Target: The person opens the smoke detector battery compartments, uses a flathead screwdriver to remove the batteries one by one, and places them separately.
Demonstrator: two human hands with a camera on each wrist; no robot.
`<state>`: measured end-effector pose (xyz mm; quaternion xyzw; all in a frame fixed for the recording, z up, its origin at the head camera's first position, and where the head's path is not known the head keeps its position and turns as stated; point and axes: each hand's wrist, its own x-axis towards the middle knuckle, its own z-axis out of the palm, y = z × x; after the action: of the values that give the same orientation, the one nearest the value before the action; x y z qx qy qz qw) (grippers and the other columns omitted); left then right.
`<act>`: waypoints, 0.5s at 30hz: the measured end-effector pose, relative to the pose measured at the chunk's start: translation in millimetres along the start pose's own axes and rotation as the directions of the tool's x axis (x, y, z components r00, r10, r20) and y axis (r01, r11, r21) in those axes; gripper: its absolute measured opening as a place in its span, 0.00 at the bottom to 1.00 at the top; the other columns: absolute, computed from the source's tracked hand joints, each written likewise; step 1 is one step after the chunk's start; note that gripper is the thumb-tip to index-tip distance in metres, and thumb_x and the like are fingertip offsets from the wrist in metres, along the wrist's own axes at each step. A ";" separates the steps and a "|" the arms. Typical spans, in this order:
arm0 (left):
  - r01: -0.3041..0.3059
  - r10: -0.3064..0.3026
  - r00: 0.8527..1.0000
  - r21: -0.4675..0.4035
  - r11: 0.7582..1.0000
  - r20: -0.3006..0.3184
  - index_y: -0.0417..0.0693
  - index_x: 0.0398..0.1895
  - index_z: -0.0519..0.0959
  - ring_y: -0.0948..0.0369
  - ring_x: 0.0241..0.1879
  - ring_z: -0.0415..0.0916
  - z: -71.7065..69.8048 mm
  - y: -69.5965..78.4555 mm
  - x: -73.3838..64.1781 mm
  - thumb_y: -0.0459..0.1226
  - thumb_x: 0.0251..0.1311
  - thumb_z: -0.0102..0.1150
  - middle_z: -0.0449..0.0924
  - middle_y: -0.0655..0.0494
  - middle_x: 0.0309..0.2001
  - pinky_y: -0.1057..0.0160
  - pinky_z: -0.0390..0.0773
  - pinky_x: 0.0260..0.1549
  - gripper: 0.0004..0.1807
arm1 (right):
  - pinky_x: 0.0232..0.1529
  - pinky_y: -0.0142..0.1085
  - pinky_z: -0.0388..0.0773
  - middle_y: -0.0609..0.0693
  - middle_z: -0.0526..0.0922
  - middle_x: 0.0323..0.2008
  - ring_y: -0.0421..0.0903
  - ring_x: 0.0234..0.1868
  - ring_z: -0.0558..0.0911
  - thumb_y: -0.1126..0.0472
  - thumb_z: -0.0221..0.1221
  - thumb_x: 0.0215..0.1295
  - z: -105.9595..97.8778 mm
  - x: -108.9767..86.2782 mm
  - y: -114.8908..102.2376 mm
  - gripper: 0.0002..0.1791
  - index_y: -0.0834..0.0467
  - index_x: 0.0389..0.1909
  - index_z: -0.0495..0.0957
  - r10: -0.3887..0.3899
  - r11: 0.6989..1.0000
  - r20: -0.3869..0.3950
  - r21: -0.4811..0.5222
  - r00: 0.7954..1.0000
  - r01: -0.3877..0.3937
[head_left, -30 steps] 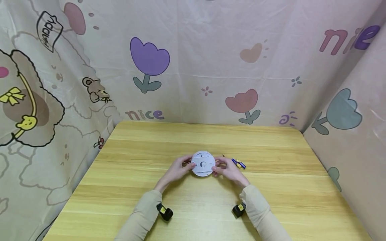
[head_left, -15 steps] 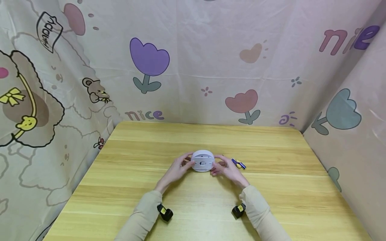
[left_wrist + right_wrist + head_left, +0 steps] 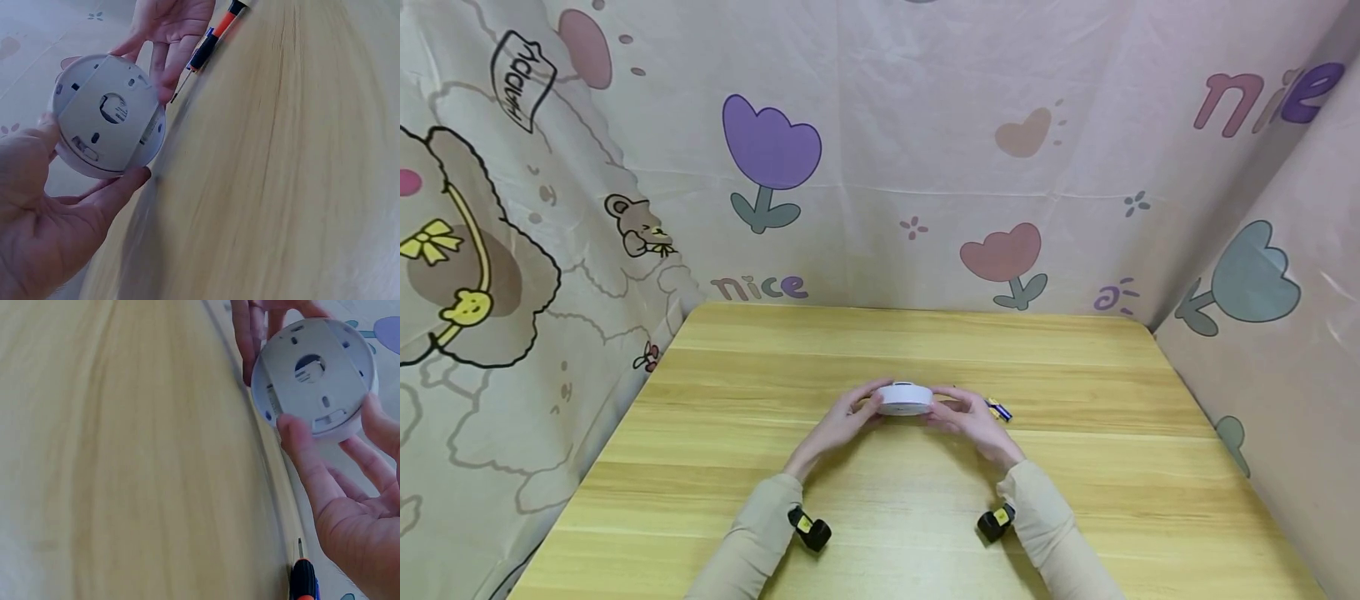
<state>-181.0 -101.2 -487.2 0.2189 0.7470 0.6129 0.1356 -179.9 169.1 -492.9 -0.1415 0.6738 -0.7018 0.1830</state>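
Observation:
A round white smoke detector [image 3: 905, 400] is held between both hands, above the middle of the table. My left hand [image 3: 841, 422] grips its left edge between thumb and fingers, and my right hand [image 3: 973, 423] grips the right edge the same way. In the left wrist view the back of the detector [image 3: 103, 128] shows a mounting plate with slots and a round central hole. The right wrist view shows the same back [image 3: 284, 359], with fingers at its rim.
On the wooden table [image 3: 737, 350], blue-and-yellow batteries [image 3: 1000, 409] lie just right of my right hand. A screwdriver [image 3: 215, 40] with a black and orange handle lies beside them, mostly hidden in the head view. Printed curtains [image 3: 880, 167] surround the table's back and sides.
The smoke detector has tilted: its back faced the head camera a second ago, and now mostly its side rim shows. Both hands keep their grip and have barely shifted.

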 end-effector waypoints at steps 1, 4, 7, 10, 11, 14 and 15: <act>-0.001 0.001 1.000 0.019 1.000 0.000 0.43 0.75 0.63 0.38 0.72 0.63 -0.5 -0.2 0.0 0.42 0.78 0.46 0.60 0.36 0.76 0.43 0.73 0.68 0.27 | 0.59 0.44 0.83 0.76 0.76 0.60 0.58 0.55 0.85 0.64 0.58 0.72 -0.9 -0.6 -0.3 0.30 0.72 0.70 0.64 0.005 1.000 -0.003 -0.020 1.000 -0.005; 0.009 -0.008 1.000 0.056 0.998 -0.005 0.42 0.76 0.61 0.38 0.71 0.65 -2.3 -1.3 -1.3 0.41 0.75 0.52 0.64 0.34 0.73 0.43 0.72 0.68 0.30 | 0.58 0.38 0.84 0.72 0.77 0.62 0.53 0.57 0.85 0.65 0.63 0.67 -3.9 -2.1 0.1 0.31 0.70 0.68 0.68 0.027 0.995 -0.015 -0.098 1.000 -0.028; 0.036 -0.036 0.999 -0.013 0.999 0.014 0.39 0.78 0.54 0.36 0.70 0.67 -3.1 -2.1 -2.6 0.39 0.69 0.60 0.64 0.29 0.72 0.45 0.74 0.67 0.39 | 0.57 0.36 0.83 0.71 0.76 0.62 0.56 0.60 0.83 0.66 0.66 0.63 -6.1 -2.8 1.5 0.33 0.70 0.68 0.68 0.038 0.987 0.001 -0.155 0.999 -0.037; 0.044 -0.043 0.999 -0.053 0.998 0.016 0.38 0.79 0.49 0.35 0.68 0.68 -2.8 -3.1 -2.7 0.37 0.62 0.68 0.65 0.27 0.70 0.45 0.73 0.67 0.49 | 0.60 0.37 0.82 0.72 0.74 0.63 0.63 0.64 0.79 0.68 0.68 0.60 -6.6 -3.0 3.0 0.37 0.73 0.69 0.65 0.035 0.986 0.024 -0.167 0.999 -0.030; 0.046 -0.046 0.999 -0.050 0.998 0.010 0.39 0.79 0.47 0.36 0.68 0.69 -2.6 -3.5 -2.8 0.37 0.59 0.70 0.66 0.28 0.70 0.44 0.72 0.68 0.52 | 0.62 0.38 0.81 0.72 0.74 0.64 0.64 0.65 0.77 0.68 0.69 0.59 -6.2 -2.9 3.1 0.38 0.73 0.69 0.65 0.032 0.984 0.030 -0.178 0.999 -0.026; 0.047 -0.047 0.999 -0.007 0.999 -0.018 0.41 0.80 0.45 0.37 0.68 0.70 -2.2 -4.6 -2.5 0.36 0.52 0.75 0.68 0.32 0.70 0.41 0.69 0.70 0.58 | 0.66 0.42 0.77 0.71 0.73 0.65 0.66 0.67 0.74 0.67 0.71 0.56 -4.1 -2.6 3.1 0.41 0.73 0.69 0.65 0.027 0.977 0.031 -0.211 0.999 -0.020; 0.044 -0.043 0.999 0.019 0.999 -0.024 0.41 0.80 0.45 0.37 0.68 0.70 -2.0 -4.8 -2.5 0.36 0.51 0.76 0.70 0.34 0.69 0.40 0.68 0.70 0.60 | 0.67 0.43 0.76 0.71 0.72 0.66 0.66 0.68 0.74 0.67 0.72 0.55 -3.2 -2.6 2.7 0.42 0.73 0.69 0.65 0.021 0.971 0.034 -0.237 0.999 -0.013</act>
<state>-180.6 -104.9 -491.7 0.1967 0.7590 0.6050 0.1380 -178.9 173.0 -495.7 -0.1692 0.7504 -0.6122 0.1830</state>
